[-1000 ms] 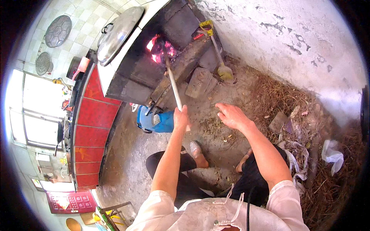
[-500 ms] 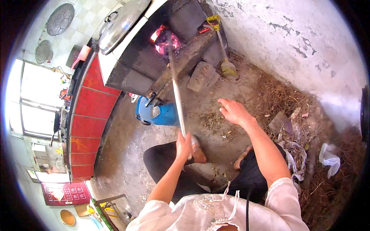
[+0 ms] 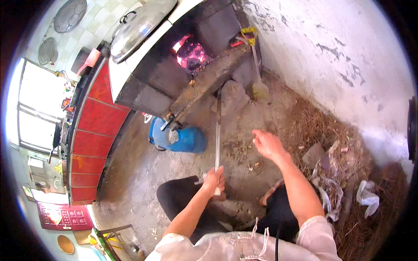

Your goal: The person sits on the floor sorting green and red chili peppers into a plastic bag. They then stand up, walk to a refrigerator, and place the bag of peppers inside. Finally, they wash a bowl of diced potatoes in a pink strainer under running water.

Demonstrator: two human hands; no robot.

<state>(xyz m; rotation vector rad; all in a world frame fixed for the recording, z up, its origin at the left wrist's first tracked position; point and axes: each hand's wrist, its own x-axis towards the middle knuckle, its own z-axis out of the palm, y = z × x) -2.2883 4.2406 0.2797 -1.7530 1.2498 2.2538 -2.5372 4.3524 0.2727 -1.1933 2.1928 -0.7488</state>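
Note:
My left hand [image 3: 213, 180] is wrapped round the lower end of a long metal rod [image 3: 217, 139], silvery near my grip and dark at its far end. The rod points away from me, its tip beside a grey stone block [image 3: 233, 95] below the stove's opening. Beyond it, a fire [image 3: 191, 54] glows pink and orange inside the dark brick stove [image 3: 150, 93]. My right hand [image 3: 269, 144] hovers over the dirt floor, holding nothing, its fingers loosely bent and apart.
A blue plastic container [image 3: 187, 139] stands left of the rod. A small shovel [image 3: 260, 89] with a yellow handle leans by the wall. Dry twigs [image 3: 300, 108] and white plastic bags [image 3: 368, 198] lie on the right. A large metal lid [image 3: 141, 26] rests on the stove top.
The rod has come out of the fire opening and back toward me, its tip now lower and further right. My left hand has drawn nearer to my body; my right hand has shifted slightly.

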